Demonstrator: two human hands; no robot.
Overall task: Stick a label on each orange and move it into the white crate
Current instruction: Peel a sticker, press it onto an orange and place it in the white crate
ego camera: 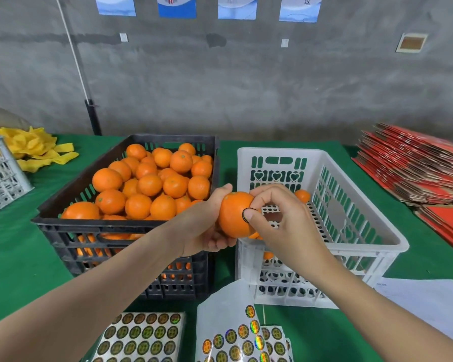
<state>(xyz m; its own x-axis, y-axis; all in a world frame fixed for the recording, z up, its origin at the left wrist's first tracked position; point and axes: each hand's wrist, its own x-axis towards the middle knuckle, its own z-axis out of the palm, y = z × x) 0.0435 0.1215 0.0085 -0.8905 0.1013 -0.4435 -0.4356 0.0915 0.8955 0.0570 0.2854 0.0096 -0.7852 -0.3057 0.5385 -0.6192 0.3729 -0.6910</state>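
Orange-skinned and smooth, the orange [233, 218] sits gripped in the left hand [207, 228] beside the rim of the white crate [356, 184] at its three o'clock, while the right hand [283, 220] pinches a round dark-rimmed label [246, 213] against it, thumb hiding most. At nine o'clock a black crate [110, 231] holds heaped oranges [150, 184]; sticker sheets [141, 338] lie at six, red cartons [416, 173] at two.

Perforated white plastic crate [351, 163] and black slotted plastic crate [131, 228] look matt. Round orange fruit [233, 212] has dimpled, faintly shiny peel. Holographic sticker sheets [141, 335] glisten on green cloth-covered worktop [16, 257].
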